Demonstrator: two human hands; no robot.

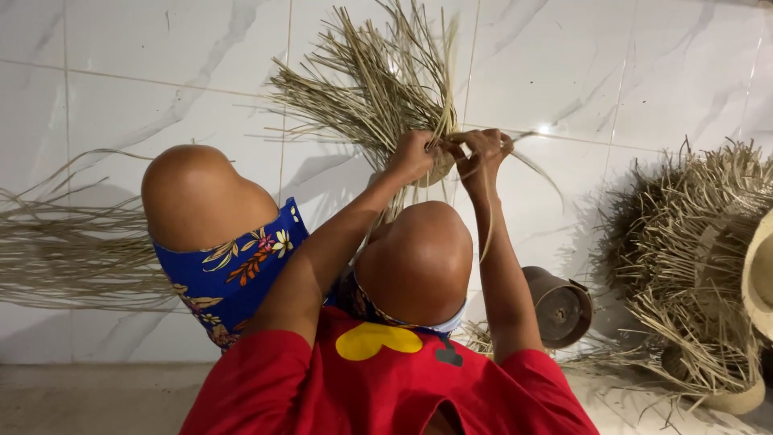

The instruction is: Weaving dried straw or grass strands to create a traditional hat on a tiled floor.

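Observation:
I sit on a white tiled floor with both knees raised. My left hand (412,155) and my right hand (483,153) are close together beyond my right knee, both gripping a small woven straw piece (439,167). Many loose dry straw strands (374,80) fan upward and outward from it. My right fingers pinch a single strand that trails off to the right. The woven part is mostly hidden behind my hands.
A pile of long straw strands (64,242) lies at the left. At the right sits a heap of unfinished straw weavings (692,250) and a pale hat brim (758,274). A dark brown round mould (560,306) lies by my right elbow.

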